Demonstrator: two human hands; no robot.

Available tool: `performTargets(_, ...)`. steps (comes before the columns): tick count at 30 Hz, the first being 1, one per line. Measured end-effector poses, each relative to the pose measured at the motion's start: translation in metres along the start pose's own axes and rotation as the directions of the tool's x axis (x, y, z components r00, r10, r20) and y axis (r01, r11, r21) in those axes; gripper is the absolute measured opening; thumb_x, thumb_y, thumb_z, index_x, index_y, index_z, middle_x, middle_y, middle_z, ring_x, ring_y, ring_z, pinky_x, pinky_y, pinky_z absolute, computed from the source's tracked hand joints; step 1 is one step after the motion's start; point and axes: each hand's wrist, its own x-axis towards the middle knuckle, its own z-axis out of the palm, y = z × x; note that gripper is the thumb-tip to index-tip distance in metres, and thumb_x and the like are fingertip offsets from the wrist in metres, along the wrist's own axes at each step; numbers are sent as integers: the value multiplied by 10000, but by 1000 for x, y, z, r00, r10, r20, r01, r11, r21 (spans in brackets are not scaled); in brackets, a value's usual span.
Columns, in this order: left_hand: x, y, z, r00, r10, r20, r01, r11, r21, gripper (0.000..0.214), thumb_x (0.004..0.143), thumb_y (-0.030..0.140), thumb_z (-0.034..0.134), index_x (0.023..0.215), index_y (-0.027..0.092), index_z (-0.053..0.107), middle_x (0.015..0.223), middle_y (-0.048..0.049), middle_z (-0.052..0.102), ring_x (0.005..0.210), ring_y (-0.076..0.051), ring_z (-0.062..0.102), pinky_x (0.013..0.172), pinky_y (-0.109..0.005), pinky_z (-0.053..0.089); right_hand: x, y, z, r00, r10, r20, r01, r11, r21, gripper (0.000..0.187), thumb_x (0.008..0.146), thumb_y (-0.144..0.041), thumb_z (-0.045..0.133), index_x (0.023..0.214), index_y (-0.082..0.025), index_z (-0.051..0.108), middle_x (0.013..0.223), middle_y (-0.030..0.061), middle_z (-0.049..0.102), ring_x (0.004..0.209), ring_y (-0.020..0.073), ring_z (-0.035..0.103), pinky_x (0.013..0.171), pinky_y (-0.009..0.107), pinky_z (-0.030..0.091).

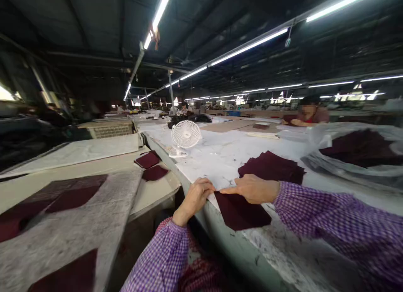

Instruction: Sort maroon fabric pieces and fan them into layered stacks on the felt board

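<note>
A dark maroon fabric piece point(241, 212) lies at the near edge of the white table, one end hanging slightly over it. At its far left corner, my left hand point(197, 195) is closed, thumb and fingertips pinching the cloth edge. My right hand point(252, 189) lies across the top edge of the same piece. Its index finger stretches out toward the pinched corner, and the curled lower fingers are partly hidden. Just behind the right hand rests a stack of similar maroon pieces point(272, 166), fanned unevenly.
A white fan point(185, 134) stands on the table ahead. Right of the stack, a clear plastic bag point(315, 157) holds more maroon cloth point(365, 147). On the left, a lower table point(78, 224) carries maroon pieces point(77, 197). Another person point(310, 115) leans over a far table.
</note>
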Motion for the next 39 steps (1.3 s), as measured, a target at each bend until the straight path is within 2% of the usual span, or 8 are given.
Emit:
performTargets(8, -3, 7, 5, 988, -133, -74, 131, 991, -26, 150, 812, 175, 538, 906, 188, 654, 899, -53, 622, 923, -205, 534, 858, -345, 427, 4, -4, -2, 996, -27, -79, 30, 999, 32, 615, 825, -55, 429, 1368, -340, 392, 872, 84, 612, 621, 165, 551, 532, 270, 291)
performTargets(18, 0, 17, 7, 967, -235, -93, 235, 972, -20, 112, 783, 162, 543, 796, 194, 650, 882, -40, 598, 915, -202, 521, 855, -342, 415, 1, -1, 15, 975, 105, -195, -71, 983, 171, 423, 858, -120, 444, 1249, -267, 506, 917, 59, 632, 731, 192, 611, 587, 273, 354)
performTargets(22, -1, 21, 7, 966, -245, -86, 245, 970, -12, 57, 729, 195, 625, 779, 189, 599, 883, -34, 576, 912, -210, 494, 849, -356, 400, 11, 5, 29, 959, 221, -176, -134, 905, 404, 267, 842, -239, 530, 1103, -196, 567, 957, 65, 619, 869, 212, 586, 712, 292, 404)
performTargets(25, -3, 21, 7, 967, -246, -64, 242, 968, -59, 50, 731, 191, 625, 765, 192, 588, 873, -30, 570, 905, -205, 485, 846, -353, 390, 17, 15, 36, 968, 190, -162, -61, 807, 587, 183, 800, -239, 556, 973, -192, 597, 837, 28, 614, 821, 182, 561, 740, 283, 406)
performTargets(28, -8, 18, 9, 954, -283, -103, 262, 948, -182, 167, 726, 213, 640, 885, 192, 591, 904, -32, 566, 908, -197, 493, 834, -338, 394, 18, 24, 33, 961, 148, -234, 53, 730, 682, 65, 759, -210, 561, 788, -168, 601, 808, 28, 598, 772, 165, 542, 728, 281, 398)
performTargets(31, -14, 20, 9, 924, -347, -161, 274, 894, -354, 292, 731, 278, 654, 999, 189, 581, 972, -43, 577, 924, -188, 510, 844, -319, 392, 13, 27, 22, 946, 165, -279, 128, 598, 791, 119, 792, -259, 517, 784, -151, 569, 734, 21, 580, 666, 144, 519, 632, 268, 388)
performTargets(34, -17, 30, 5, 903, -408, -134, 271, 783, -560, 220, 746, 332, 642, 887, 166, 613, 854, -28, 606, 816, -160, 529, 781, -282, 400, 7, 26, 11, 939, 189, -289, 171, 474, 864, 193, 812, -337, 513, 812, -147, 548, 717, 17, 572, 640, 139, 509, 597, 264, 385)
performTargets(39, -20, 52, -4, 844, -510, -166, 158, 532, -832, 252, 708, 373, 691, 729, 142, 593, 628, 23, 559, 593, -86, 472, 614, -209, 368, 1, 18, -4, 941, 153, -303, 224, 392, 892, 239, 832, -376, 506, 867, -145, 555, 783, 37, 605, 702, 153, 549, 651, 285, 422)
